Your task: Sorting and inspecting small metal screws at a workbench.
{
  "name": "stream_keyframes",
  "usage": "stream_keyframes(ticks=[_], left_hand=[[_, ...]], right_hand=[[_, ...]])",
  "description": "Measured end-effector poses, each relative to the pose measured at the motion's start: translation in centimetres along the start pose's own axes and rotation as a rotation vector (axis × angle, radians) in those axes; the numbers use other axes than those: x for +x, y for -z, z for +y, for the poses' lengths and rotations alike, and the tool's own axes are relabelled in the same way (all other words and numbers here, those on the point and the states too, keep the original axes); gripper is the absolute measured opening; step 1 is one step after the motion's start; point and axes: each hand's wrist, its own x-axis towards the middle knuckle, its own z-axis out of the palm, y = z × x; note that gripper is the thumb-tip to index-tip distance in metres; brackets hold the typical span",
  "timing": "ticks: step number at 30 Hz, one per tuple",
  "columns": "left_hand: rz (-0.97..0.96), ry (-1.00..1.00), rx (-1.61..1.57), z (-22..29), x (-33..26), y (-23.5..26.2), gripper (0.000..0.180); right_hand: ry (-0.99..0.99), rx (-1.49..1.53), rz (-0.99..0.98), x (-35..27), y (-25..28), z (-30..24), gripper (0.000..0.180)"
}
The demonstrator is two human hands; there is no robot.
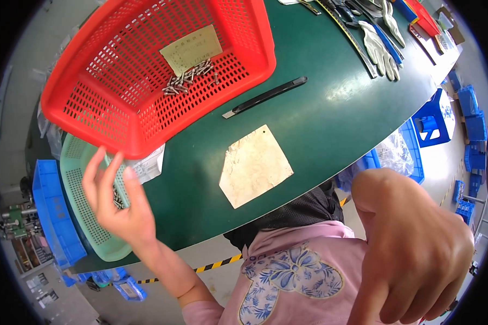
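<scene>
Dark green bench [320, 124], rounded edge, seen from above. Left hand [119, 200]: raised at the bench's left edge, fingers spread and loosely curved, palm toward the pale green perforated basket [87, 216], its fingertips near the rim of the red perforated basket [146, 70]; holding nothing that can be seen. Small metal screws [190, 78]: a loose heap inside the red basket, beside a yellowish paper slip [192, 49]; a few more lie in the green basket behind the left hand. Right hand [417, 249]: close to the camera, off the bench, fingers curled downward; contents cannot be told. Black utility knife [265, 96]: flat on the bench, right of the red basket. Worn beige sheet [255, 165]: near the bench's front edge. White work gloves [382, 46]: far right. Blue crate [51, 211]: left of the green basket.
</scene>
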Motion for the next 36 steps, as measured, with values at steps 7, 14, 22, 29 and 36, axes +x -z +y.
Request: stream_keyframes(ticks=[7, 14, 22, 29, 36], left_hand=[[-0.084, -0.082, -0.198, 0.0, 1.9, -5.6, 0.016], [-0.112, -0.016, -0.279, -0.8, 0.1, -7.5, 0.013], [-0.105, 0.011, -0.288, -0.5, -0.8, -7.2, 0.015], [-0.217, 0.543, -0.891, 0.2, -1.2, -7.5, 0.017], [-0.261, 0.955, -1.419, -0.1, -0.9, -7.3, 0.024]], right_hand=[[0.001, -0.027, 0.037, 0.7, -0.2, 0.9, 0.040], [-0.626, -1.489, 0.547, -3.1, 12.6, 6.1, 0.009], [-0.893, -2.079, 0.116, -5.7, 17.5, 8.7, 0.014], [-0.583, -1.750, 0.259, -1.9, 13.4, 10.1, 0.013], [-0.345, -1.954, 0.151, -1.4, 13.1, 12.2, 0.018]])
